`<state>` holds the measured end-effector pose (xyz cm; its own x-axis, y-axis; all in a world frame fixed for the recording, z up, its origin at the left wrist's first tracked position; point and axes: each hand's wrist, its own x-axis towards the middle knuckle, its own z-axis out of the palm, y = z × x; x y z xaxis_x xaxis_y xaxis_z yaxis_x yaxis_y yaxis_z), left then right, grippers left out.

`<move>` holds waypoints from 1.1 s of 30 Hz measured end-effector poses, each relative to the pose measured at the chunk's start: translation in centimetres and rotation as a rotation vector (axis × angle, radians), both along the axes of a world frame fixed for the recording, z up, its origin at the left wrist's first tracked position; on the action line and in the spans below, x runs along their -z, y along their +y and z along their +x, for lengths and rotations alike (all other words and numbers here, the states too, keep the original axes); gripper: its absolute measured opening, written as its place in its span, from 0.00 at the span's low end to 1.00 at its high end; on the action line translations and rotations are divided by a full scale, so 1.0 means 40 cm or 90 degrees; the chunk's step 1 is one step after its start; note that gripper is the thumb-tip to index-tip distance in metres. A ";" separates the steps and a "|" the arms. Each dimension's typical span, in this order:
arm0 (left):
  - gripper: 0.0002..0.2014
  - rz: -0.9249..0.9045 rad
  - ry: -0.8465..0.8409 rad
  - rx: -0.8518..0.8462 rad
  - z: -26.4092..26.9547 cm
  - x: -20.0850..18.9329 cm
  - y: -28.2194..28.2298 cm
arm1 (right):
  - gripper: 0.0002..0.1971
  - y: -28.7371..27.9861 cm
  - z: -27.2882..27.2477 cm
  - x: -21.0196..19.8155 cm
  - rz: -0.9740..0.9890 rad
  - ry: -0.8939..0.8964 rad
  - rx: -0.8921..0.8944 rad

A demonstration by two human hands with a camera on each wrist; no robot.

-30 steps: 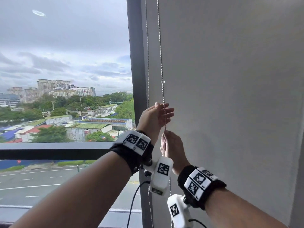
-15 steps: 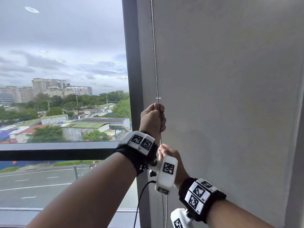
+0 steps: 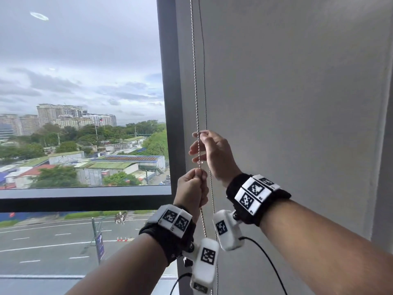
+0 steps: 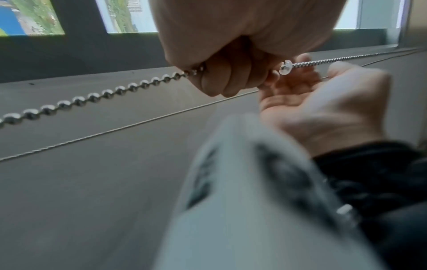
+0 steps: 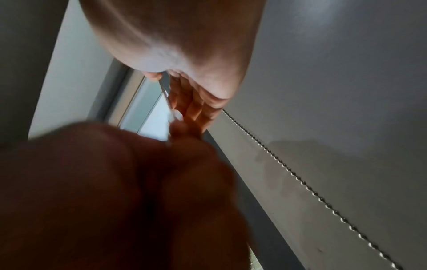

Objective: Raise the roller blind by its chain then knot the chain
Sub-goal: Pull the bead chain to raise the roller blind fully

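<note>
A beaded metal chain hangs in two strands before the grey roller blind. My left hand is a fist gripping the front strand, just below a clear stopper bead. In the left wrist view the chain enters that fist and the stopper sits just past it. My right hand is above the left, with fairly straight fingers lying loosely about the front strand. Its palm shows unclenched. The back strand hangs free behind both hands.
A dark window post stands just left of the chain, with glass and a horizontal rail beyond it. White wrist cameras and a black cable hang under my wrists near the lower chain.
My left hand closed on the chain and pulled it down, and the stopper bead dropped with it. My right hand left its lower hold and rose above the left.
</note>
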<state>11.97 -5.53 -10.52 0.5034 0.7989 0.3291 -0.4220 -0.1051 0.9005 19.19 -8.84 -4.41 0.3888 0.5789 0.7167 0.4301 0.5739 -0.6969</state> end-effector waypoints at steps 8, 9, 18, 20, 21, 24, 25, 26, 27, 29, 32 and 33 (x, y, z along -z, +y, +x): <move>0.11 -0.059 0.091 0.001 -0.021 0.128 -0.012 | 0.18 0.046 -0.025 -0.100 -0.001 0.094 -0.031; 0.14 -0.058 0.088 0.013 -0.026 0.129 -0.017 | 0.20 0.054 -0.027 -0.096 0.003 0.089 -0.003; 0.16 -0.075 0.084 0.092 -0.055 0.113 0.028 | 0.19 0.025 -0.037 -0.062 0.021 0.131 -0.073; 0.18 -0.068 0.057 0.105 -0.056 0.085 0.042 | 0.18 0.024 -0.026 -0.034 0.017 0.125 -0.061; 0.19 -0.053 0.045 0.114 -0.057 0.063 0.044 | 0.18 0.024 -0.021 -0.016 0.010 0.123 -0.054; 0.19 -0.006 0.006 0.127 -0.055 -0.005 0.046 | 0.17 0.027 -0.003 0.054 0.003 0.115 -0.027; 0.19 0.000 -0.016 0.139 -0.053 -0.028 0.046 | 0.19 0.027 0.001 0.082 -0.005 0.098 -0.005; 0.20 0.009 -0.027 0.148 -0.049 -0.051 0.046 | 0.19 0.027 0.005 0.111 -0.016 0.092 0.011; 0.20 0.015 -0.034 0.153 -0.042 -0.075 0.044 | 0.20 0.025 0.007 0.142 -0.031 0.102 0.015; 0.20 0.024 -0.043 0.152 -0.024 -0.121 0.039 | 0.21 0.015 0.005 0.200 -0.046 0.125 0.001; 0.18 0.031 -0.060 0.173 0.004 -0.181 0.032 | 0.19 -0.018 -0.008 0.265 -0.049 0.111 0.012; 0.18 0.031 -0.064 0.181 0.012 -0.195 0.030 | 0.21 -0.025 -0.010 0.284 -0.047 0.117 0.010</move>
<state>12.44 -4.31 -2.74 0.6671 0.6130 0.4234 -0.5277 -0.0123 0.8493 18.78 -9.84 -15.75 0.5182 0.6201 0.5890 0.3001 0.5131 -0.8042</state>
